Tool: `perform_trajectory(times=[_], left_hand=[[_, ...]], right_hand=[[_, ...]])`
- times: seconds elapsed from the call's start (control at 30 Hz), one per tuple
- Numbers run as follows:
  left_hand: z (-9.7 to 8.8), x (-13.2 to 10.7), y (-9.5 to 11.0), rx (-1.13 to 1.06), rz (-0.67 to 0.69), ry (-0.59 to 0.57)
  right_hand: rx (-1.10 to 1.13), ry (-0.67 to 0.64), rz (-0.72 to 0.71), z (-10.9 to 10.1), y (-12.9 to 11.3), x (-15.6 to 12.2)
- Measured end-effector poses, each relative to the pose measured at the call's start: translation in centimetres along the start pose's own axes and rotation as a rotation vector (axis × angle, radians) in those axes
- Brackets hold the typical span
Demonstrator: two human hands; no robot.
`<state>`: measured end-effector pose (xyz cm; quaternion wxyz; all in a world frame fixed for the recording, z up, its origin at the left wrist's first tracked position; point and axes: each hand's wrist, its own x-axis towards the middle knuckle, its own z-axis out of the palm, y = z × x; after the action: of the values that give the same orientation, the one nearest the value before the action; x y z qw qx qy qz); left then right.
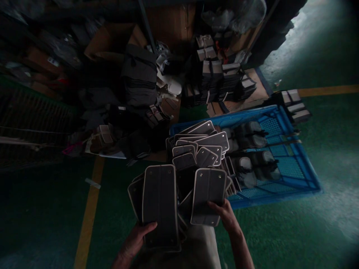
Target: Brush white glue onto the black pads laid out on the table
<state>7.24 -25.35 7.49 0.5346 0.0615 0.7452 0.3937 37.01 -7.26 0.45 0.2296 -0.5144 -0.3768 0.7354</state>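
Observation:
My left hand grips a large dark panel with pale edging and metal studs at its corners, thumb across its face. Behind it, another similar panel sticks out to the left. A smaller dark studded panel is in my right hand, the thumb lying on its front. Just beyond both hands, a loose heap of panels like these fills the near left end of a blue plastic crate. How many pieces each hand holds is hidden.
Inside the crate stand several dark tied bundles. Past it, tied stacks rest on cardboard. Dark folded material is piled by an open carton. A yellow line crosses the green floor.

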Motion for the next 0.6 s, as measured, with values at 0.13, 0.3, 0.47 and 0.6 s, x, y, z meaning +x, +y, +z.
perform_trajectory(times=[0.13,0.3,0.47,0.6], left_hand=[[0.0,1.1,0.0,-0.072,-0.042,-0.057],[-1.7,0.8,-0.4,-0.125,-0.136,-0.075],[-3.9,-1.7,0.8,-0.138,-0.147,0.033],[-5.2,-3.2,1.5,-0.093,-0.155,0.042]], right_hand=[[0.045,-0.129,0.055,3.9,-1.2,-0.7],[0.019,-0.278,0.101,9.4,-2.6,-1.1],[0.047,-0.457,-0.088,14.6,-4.2,-3.6],[0.039,-0.588,-0.187,16.8,-5.5,-4.7]])
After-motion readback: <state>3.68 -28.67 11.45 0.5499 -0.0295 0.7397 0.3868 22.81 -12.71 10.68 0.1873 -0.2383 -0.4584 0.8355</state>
